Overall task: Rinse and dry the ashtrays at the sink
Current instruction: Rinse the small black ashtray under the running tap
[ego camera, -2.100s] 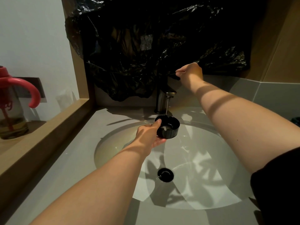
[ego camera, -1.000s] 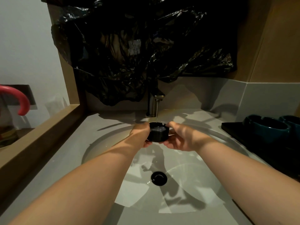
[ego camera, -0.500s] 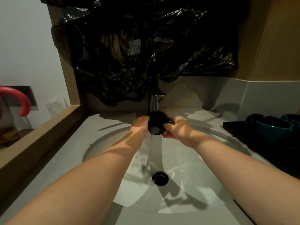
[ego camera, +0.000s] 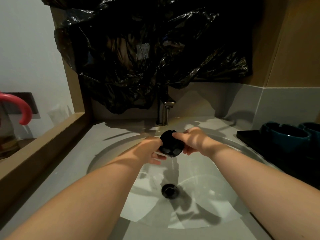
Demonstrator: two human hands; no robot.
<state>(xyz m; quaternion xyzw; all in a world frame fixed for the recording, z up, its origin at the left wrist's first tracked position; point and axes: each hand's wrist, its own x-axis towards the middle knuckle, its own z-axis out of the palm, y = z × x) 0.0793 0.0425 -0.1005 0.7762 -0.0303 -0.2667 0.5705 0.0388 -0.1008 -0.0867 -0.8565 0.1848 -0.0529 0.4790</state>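
Change: my black ashtray (ego camera: 171,144), upright under the spout a second ago, is now tipped over with its base toward me. Water runs off its lower edge.
Location: I hold it above the sink (ego camera: 107,149) basin, just in front of the faucet (ego camera: 163,111), touching neither. The drain (ego camera: 169,191) lies below.
Left hand (ego camera: 152,149): grips the left side, thumb on the edge, fingers curled underneath.
Right hand (ego camera: 195,141): grips the right side, forefinger laid across the base, the other fingers curled round the edge.
Step in hand: judged to be emptying the rinse water.
Method: keep both grips firm, as the wet surface is probably slippery. Stay low over the basin so the pour lands near the drain. Turn the piece so the notches drain, then shake it off before drying.
Outstanding: the teal ashtrays (ego camera: 285,135) sit on a black tray (ego camera: 245,135) to the right, well apart from my hands. Drying is not begun and no cloth is in view.
Writing: none legible. A pale patch on the black plastic bag (ego camera: 147,75) is too blurred to read. The bottle with the pink handle (ego camera: 26,110) shows no readable lettering.
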